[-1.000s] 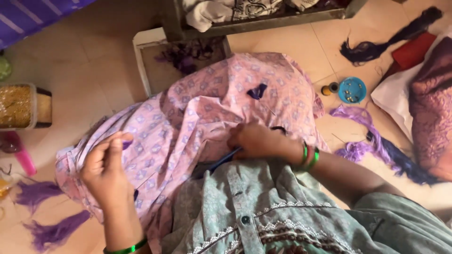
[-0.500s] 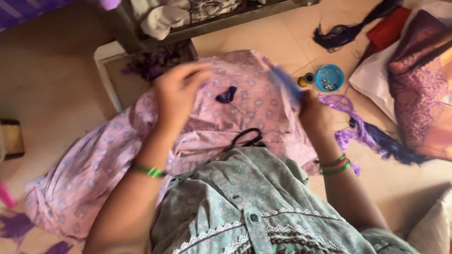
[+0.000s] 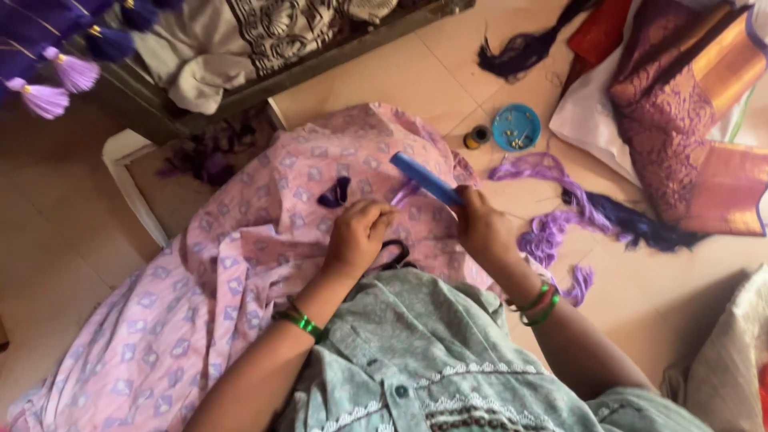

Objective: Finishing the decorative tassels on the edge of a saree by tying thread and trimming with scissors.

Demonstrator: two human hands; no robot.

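A pink patterned cotton cloth is spread across the frame's centre and lower left. On it, at centre, a blue plastic comb is held in the right hand, the left hand just beside it. A round blue plastic dish is set on the tiled floor at upper right, loose purple threads below it.

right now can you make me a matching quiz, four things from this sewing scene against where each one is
Things:
1. blue comb
2. black scissors
3. round blue dish
4. purple tassels

Places:
A. on the floor beside a small thread spool
B. hanging at the top left
C. held in the right hand
D. on the pink cloth under the left hand

Pairs: 1-C, 2-D, 3-A, 4-B
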